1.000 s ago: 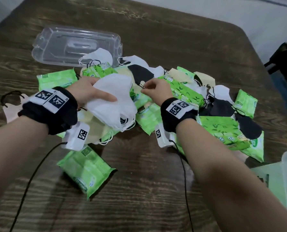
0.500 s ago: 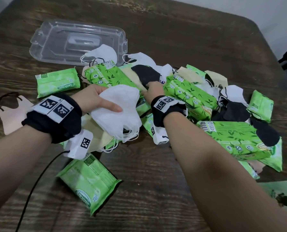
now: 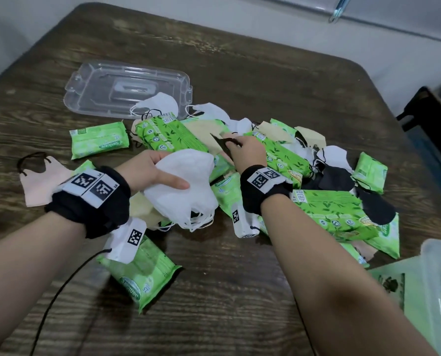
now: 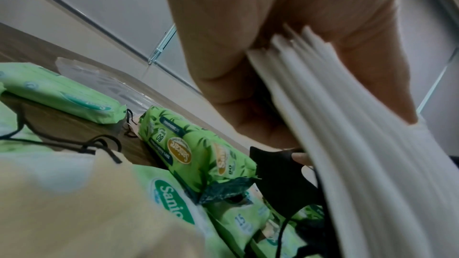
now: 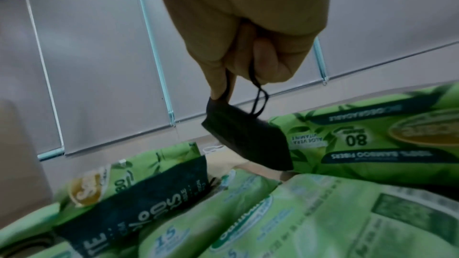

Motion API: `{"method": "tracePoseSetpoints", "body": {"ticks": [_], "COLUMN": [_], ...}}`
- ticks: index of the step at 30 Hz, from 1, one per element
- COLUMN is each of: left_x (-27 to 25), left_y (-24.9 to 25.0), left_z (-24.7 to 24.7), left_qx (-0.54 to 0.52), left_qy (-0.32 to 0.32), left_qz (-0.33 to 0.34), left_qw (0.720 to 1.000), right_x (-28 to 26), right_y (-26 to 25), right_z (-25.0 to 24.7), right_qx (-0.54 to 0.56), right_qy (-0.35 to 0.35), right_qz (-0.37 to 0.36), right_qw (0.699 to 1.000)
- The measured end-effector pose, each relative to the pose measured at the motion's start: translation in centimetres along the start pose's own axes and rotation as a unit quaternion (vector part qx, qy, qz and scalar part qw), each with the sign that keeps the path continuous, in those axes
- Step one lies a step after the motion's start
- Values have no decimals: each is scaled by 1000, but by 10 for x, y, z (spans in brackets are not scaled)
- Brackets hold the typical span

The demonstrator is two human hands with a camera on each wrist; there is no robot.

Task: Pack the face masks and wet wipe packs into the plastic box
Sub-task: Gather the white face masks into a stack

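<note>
**Masks in both hands over the pile**

At 11 o'clock on the desk [image 3: 240, 291] lies one clear lid [image 3: 126, 91]. The left hand [image 3: 150, 170] grips one stack of white masks [image 3: 183, 186]. The right hand [image 3: 247, 152] pinches one black mask [image 5: 248, 140] by its ear loops above the wet wipe packs [image 3: 327, 211]. At 4 o'clock, one plastic box [image 3: 437, 286] holds green packs, too blurred to count.

a dark wooden table [image 3: 240, 73] with rounded corners fills most of the frame. pale grey wall panels [image 5: 99, 56] with light metal joint strips stand behind it. dark furniture [image 3: 435, 129] sits at right edge.
</note>
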State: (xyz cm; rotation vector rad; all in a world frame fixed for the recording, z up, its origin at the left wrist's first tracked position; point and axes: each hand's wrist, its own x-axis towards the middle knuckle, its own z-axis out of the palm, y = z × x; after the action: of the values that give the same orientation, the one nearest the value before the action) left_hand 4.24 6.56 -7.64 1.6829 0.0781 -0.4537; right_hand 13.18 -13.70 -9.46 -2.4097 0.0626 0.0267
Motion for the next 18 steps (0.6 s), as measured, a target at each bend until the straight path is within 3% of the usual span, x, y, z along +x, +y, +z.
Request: {"method": "tracePoseSetpoints", "body": {"ticks": [3,7,12,15,18], "left_x": [-20,-46,-70,-82,-92], "left_y": [7,12,12,14,19], "left_z": [11,24,40,53,65], "left_qx": [-20,-59,-106,-117,-135], "left_qy": [14,25,25,12,-1], "left_qz": [8,30,50,60,66], "left_qw": [1000,998,993,991,989], "right_x": [-28,-74,-119,-140,-162], "right_y": [-1,-2,5,8,2], "right_z": [-16,-33,-41,-36,-43], "right_qx": [86,247,478,493,507], "right_qy": [2,-18,-88,-70,-102], "right_qz": [-5,61,170,181,146], "right_qw": [996,967,857,848,844]}}
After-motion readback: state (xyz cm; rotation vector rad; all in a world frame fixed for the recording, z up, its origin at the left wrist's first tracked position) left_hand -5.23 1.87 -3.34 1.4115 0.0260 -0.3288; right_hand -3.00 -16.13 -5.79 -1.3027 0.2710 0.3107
